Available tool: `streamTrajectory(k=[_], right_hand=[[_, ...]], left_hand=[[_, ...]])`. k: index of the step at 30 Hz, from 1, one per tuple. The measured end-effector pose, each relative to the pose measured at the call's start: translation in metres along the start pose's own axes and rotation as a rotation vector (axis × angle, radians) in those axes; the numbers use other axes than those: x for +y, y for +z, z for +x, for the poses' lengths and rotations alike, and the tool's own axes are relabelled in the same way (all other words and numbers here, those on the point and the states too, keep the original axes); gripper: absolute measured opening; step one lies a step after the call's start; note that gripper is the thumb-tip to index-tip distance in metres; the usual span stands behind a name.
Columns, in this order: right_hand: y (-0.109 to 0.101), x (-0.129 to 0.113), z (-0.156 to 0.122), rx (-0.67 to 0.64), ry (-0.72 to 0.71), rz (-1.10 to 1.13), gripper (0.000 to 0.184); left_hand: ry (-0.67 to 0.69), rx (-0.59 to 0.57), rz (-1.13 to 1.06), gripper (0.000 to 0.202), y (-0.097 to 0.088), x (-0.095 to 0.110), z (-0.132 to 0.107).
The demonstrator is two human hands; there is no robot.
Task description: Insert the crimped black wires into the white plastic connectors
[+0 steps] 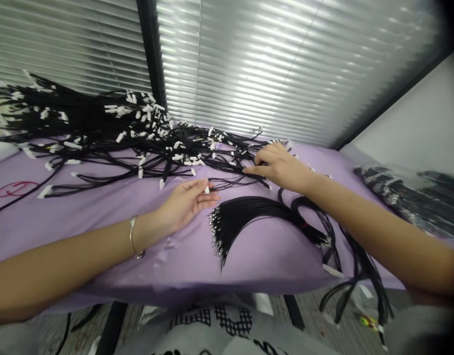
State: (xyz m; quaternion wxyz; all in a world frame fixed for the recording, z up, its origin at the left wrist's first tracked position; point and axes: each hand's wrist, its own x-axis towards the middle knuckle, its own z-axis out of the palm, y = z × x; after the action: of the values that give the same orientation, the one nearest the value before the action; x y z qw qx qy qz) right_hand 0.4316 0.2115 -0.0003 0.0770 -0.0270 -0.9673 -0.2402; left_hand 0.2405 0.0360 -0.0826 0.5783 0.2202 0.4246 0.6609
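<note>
My left hand (186, 199) pinches a white connector (207, 189) between thumb and fingertips, its other fingers loosely bent. Thin black wires (234, 184) run from that connector to the right. My right hand (281, 165) lies palm down over the black cables (227, 162), fingers curled around some of them and thumb stretched along them; its fingertips are partly hidden. Between and below my hands lies a bundle of black wires (256, 212) with bare metal terminals fanned out at its left end and a red tie near its right end.
A large heap of black cables with white connectors (90, 118) fills the back left of the purple table cover (138, 266). More black cables (363, 261) hang over the front right edge. Clear plastic bags of dark cables (415, 197) lie at right. Window blinds (249, 64) stand behind.
</note>
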Motion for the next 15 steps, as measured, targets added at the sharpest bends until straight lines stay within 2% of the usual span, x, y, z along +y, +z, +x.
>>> streamTrajectory(k=[3, 5, 8, 10, 15], right_hand=[[0.006, -0.023, 0.01, 0.0, 0.183, 0.006, 0.033], [0.003, -0.048, 0.014, -0.028, 0.257, 0.153, 0.028], [0.003, -0.085, 0.014, -0.179, 0.166, 0.535, 0.018], [0.009, -0.101, 0.011, -0.245, 0.123, 0.698, 0.014], [0.022, -0.104, 0.004, -0.246, 0.142, 0.878, 0.007]], left_hand=[[0.004, 0.05, 0.059, 0.011, -0.002, -0.004, 0.001], [-0.011, 0.043, 0.069, 0.011, -0.005, -0.008, 0.005], [-0.012, 0.023, 0.073, 0.011, -0.008, -0.012, 0.01], [-0.008, 0.023, 0.082, 0.011, -0.009, -0.013, 0.011], [-0.009, 0.006, 0.196, 0.006, -0.008, -0.012, 0.008]])
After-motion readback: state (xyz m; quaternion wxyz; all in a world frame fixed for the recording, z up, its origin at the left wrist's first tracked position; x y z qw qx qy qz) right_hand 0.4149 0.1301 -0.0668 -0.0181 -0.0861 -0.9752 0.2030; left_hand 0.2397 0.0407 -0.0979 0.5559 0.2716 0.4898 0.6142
